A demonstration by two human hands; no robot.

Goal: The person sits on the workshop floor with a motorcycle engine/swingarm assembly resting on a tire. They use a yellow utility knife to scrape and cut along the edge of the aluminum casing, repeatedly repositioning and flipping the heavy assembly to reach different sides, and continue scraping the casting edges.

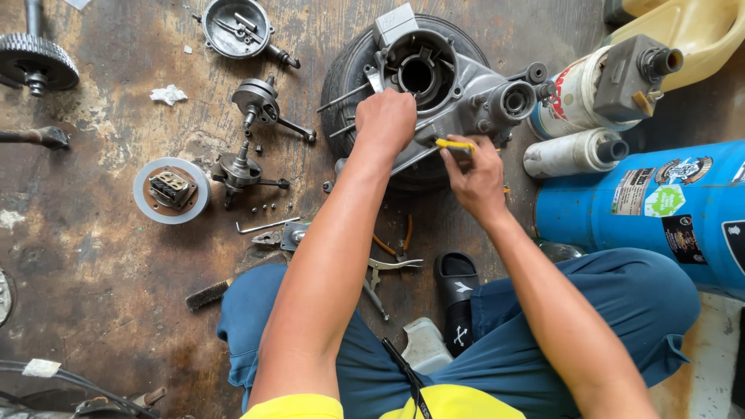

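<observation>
One engine casing (458,85), two hands, left (386,120), right (475,180) gripping perhaps one yellow-handled tool (454,144)

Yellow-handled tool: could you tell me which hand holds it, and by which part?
The right hand grips the yellow-handled tool by its handle; the left hand rests on the engine casing.

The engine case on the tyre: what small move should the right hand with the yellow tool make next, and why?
Probably press the yellow tool along the lower edge of the engine case. The right hand already holds its tip there, and the left hand steadies the case on the tyre.
</observation>
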